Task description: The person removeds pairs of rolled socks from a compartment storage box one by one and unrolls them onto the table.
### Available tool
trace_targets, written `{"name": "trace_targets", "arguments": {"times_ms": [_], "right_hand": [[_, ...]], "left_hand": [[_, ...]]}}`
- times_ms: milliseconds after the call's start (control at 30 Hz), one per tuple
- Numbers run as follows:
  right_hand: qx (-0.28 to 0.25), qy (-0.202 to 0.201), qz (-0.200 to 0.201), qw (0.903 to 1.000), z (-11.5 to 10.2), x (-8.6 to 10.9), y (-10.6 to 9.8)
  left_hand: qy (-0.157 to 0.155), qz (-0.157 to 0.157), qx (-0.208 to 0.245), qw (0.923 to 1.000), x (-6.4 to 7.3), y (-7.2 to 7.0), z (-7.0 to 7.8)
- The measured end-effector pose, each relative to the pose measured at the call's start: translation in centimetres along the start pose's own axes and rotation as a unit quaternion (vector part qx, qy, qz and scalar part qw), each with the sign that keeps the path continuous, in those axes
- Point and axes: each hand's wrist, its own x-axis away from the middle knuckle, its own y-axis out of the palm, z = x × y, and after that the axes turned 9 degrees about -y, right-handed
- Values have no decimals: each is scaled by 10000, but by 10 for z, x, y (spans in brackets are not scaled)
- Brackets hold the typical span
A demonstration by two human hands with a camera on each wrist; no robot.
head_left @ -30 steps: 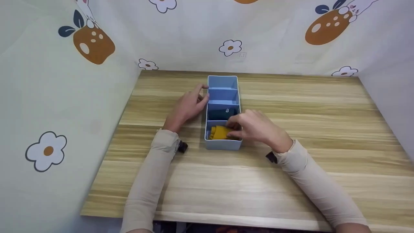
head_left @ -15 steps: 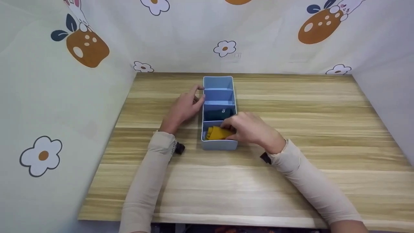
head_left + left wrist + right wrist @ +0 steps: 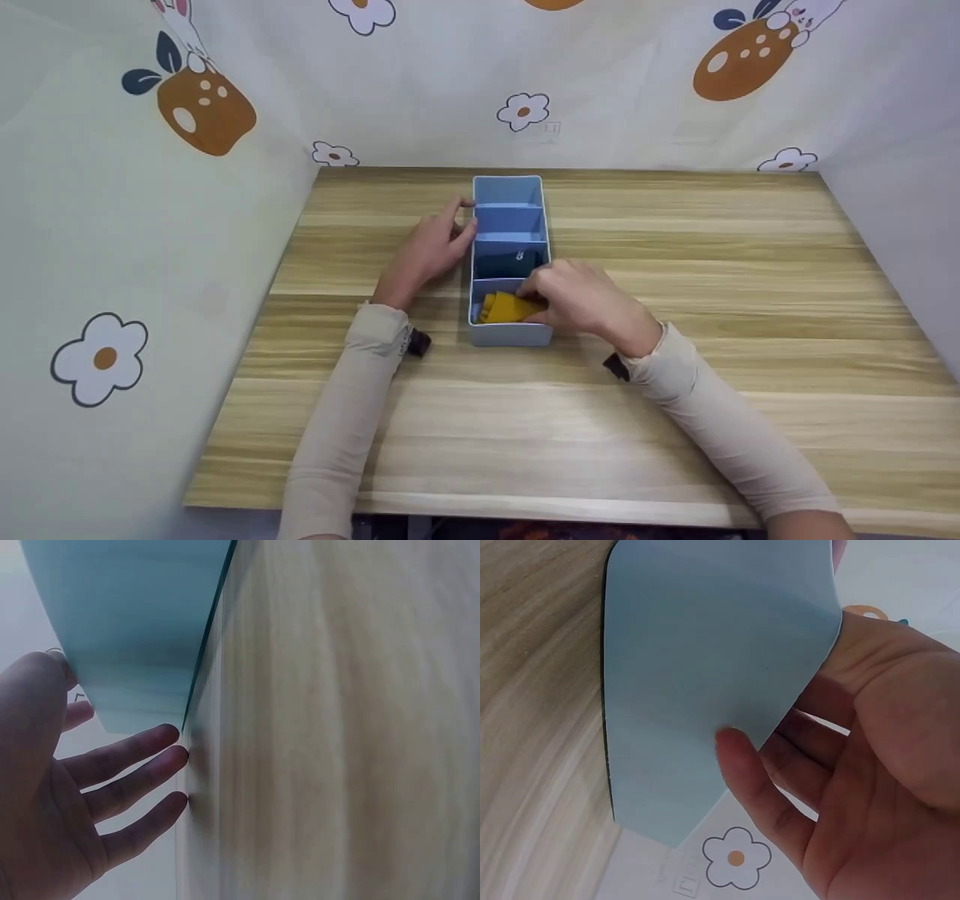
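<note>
A long pale blue box with dividers lies lengthwise on the table in the head view. Its nearest compartment holds a folded yellow cloth, which my right hand pinches from the right side. A finger of the right hand touches the box's outer wall in the right wrist view. Behind the yellow cloth lies a dark green folded cloth with a small white mark. My left hand touches the box's left edge with thumb and index finger. The left hand's other fingers are extended near the tabletop.
The two far compartments show bare blue walls and floor. The wood-grain table meets patterned walls at the back and left. A small black device sits at the left wrist.
The head view has shifted slightly. The right thumb sits a little lower at the yellow cloth. The left hand keeps its place against the box.
</note>
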Motion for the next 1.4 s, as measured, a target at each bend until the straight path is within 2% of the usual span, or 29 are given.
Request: {"name": "trace_targets", "arguments": {"times_ms": [233,500,767,1067,1400], "right_hand": [[178,-47,-120,9998,0,-1,-1],[-182,-180,-127,9996,5,-1,1],[-190,-153,-18,9997,4,4,-2],[-571,-192,141,9981,4,8,-13],[-802,-68,70,9967,6,10,-11]], "left_hand": [[-58,-25,49,10000,0,-1,2],[-68,7,94,9999,0,1,1],[-85,-27,96,9999,0,3,2],[151,130,50,9998,-1,2,1],[178,189,105,9996,-2,3,-2]]}}
